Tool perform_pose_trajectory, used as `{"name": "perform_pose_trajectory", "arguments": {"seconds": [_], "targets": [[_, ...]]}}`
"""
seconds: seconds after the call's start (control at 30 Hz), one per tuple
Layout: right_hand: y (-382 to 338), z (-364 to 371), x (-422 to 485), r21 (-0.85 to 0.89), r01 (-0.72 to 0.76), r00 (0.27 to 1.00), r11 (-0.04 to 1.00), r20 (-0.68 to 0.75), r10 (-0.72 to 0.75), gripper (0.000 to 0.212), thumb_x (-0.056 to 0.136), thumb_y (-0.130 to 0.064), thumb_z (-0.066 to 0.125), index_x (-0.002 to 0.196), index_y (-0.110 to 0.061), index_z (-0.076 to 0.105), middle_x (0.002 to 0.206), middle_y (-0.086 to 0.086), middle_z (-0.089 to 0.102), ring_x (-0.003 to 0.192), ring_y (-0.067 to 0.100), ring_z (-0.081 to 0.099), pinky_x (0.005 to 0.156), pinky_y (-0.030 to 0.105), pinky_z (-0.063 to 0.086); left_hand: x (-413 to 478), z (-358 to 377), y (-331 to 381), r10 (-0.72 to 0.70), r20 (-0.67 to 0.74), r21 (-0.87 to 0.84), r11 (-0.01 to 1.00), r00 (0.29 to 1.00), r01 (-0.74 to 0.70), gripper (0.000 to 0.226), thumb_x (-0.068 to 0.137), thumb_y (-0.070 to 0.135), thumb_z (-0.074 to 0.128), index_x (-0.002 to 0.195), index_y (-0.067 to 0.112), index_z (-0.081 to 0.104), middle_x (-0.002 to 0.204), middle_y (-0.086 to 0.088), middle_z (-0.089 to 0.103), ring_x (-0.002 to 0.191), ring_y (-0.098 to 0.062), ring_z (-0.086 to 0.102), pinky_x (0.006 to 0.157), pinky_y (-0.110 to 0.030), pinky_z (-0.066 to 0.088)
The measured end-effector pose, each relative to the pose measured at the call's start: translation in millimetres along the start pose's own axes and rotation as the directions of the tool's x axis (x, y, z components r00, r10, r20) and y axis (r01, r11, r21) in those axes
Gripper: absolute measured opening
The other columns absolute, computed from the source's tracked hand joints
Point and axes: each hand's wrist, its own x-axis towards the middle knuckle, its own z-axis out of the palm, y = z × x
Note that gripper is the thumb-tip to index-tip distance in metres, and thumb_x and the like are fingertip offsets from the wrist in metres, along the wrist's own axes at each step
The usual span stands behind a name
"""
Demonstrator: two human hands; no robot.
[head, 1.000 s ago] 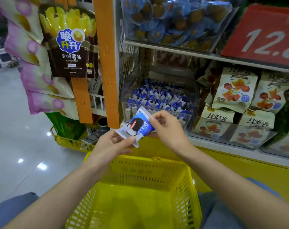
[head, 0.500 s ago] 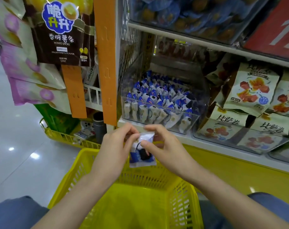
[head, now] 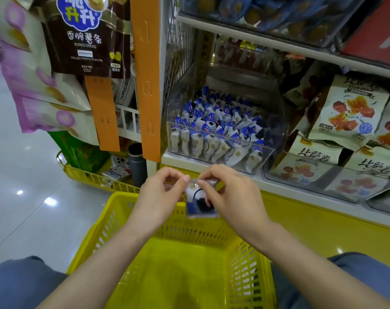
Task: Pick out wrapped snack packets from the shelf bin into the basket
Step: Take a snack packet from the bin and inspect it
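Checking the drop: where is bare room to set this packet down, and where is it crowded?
Free: the basket floor, bordered by its mesh walls, below the packet pinched by the left hand and right hand. Crowded: the shelf bin, packed with packets.

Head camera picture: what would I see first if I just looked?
Right in the middle, the left hand and right hand pinch the top of a small blue-and-white packet, which hangs over the far side of the big yellow basket. Just behind, on the shelf, a clear bin is packed with more blue-and-white packets.
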Motion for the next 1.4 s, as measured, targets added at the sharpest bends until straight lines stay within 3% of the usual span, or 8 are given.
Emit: {"name": "perform_pose_trajectory", "arguments": {"seconds": [0.23,0.43,0.53,0.63,0.73,0.9,1.17,1.4], "targets": [[5.3,3.5,0.3,0.158,0.093,0.996,0.983,-0.004,-0.094,0.006,0.087,-0.016,0.062,0.089,-0.011,0.065,0.091,-0.002,0.06,0.087,0.011,0.057,0.075,0.034,0.048,4.0,-8.0,0.4,-0.426,0.247,-0.309,0.817,0.87,0.488,0.053,0.095,0.05,0.033,0.087,0.009,0.066,0.079,-0.007,0.07,0.068,-0.019,0.068,0.059,-0.028,0.053],[4.1,13.2,-6.4,0.019,0.303,0.951,0.953,0.064,-0.303,0.011,0.085,-0.02,0.063,0.092,-0.013,0.068,0.098,0.0,0.06,0.095,0.014,0.052,0.077,0.025,0.044,1.4,-10.0,-6.4,-0.276,0.19,-0.476,0.814,0.942,0.334,0.02,0.091,0.02,0.055,0.097,0.008,0.07,0.095,-0.009,0.073,0.082,-0.014,0.069,0.063,-0.021,0.054],[-1.9,16.9,-5.6,0.221,-0.031,0.999,0.975,0.046,0.022,0.015,0.09,-0.027,0.056,0.104,-0.022,0.055,0.101,-0.008,0.054,0.094,0.002,0.05,0.081,0.016,0.042,1.6,-9.5,-9.1,-0.219,0.087,-0.407,0.883,0.972,0.235,0.021,0.093,0.018,0.053,0.107,0.009,0.066,0.098,-0.006,0.073,0.09,-0.015,0.068,0.072,-0.023,0.054],[-2.4,16.5,1.2,0.524,-0.428,0.902,0.736,0.195,0.385,0.024,0.093,-0.029,0.05,0.114,-0.02,0.045,0.106,-0.006,0.058,0.094,0.006,0.057,0.081,0.019,0.05,1.7,-7.3,-9.4,-0.179,0.11,-0.377,0.902,0.978,0.208,0.024,0.094,0.018,0.051,0.112,0.011,0.063,0.1,-0.005,0.072,0.092,-0.016,0.067,0.072,-0.024,0.053],[-0.6,13.8,4.7,0.673,-0.573,0.817,0.468,0.423,0.391,0.029,0.097,-0.024,0.044,0.117,-0.008,0.056,0.112,0.007,0.067,0.097,0.017,0.064,0.079,0.027,0.053,1.6,0.2,-10.5,-0.097,0.095,-0.261,0.958,0.991,0.118,0.021,0.093,0.017,0.053,0.111,0.013,0.062,0.1,-0.001,0.07,0.085,-0.003,0.065,0.064,-0.014,0.051],[-0.9,14.6,3.9,0.708,-0.582,0.801,0.399,0.416,0.43,0.024,0.095,-0.021,0.049,0.114,-0.007,0.054,0.108,0.007,0.068,0.094,0.017,0.066,0.077,0.03,0.055,-0.2,10.3,-13.0,0.193,-0.055,0.133,0.974,0.98,-0.185,0.034,0.078,0.022,0.071,0.091,0.042,0.047,0.096,0.023,0.055,0.088,0.02,0.048,0.071,-0.003,0.04],[0.3,19.9,3.0,0.719,-0.519,0.843,0.462,0.34,0.417,0.017,0.092,-0.016,0.054,0.105,-0.008,0.047,0.104,0.009,0.061,0.067,0.001,0.066,0.056,0.019,0.054,3.6,7.7,-21.1,0.293,0.047,0.226,0.928,0.955,-0.296,0.026,0.088,0.013,0.059,0.096,0.037,0.054,0.091,0.021,0.06,0.084,0.009,0.057,0.067,-0.005,0.044],[3.5,29.2,-4.6,0.537,-0.398,0.917,0.744,0.244,0.314,0.028,0.087,-0.02,0.062,0.108,-0.015,0.044,0.099,-0.001,0.064,0.083,0.016,0.067,0.072,0.04,0.057,-3.0,4.3,-18.3,0.347,0.055,0.507,0.798,0.936,-0.326,0.023,0.095,0.029,0.045,0.114,0.017,0.051,0.097,-0.003,0.067,0.089,-0.023,0.063,0.073,-0.044,0.05]]}}
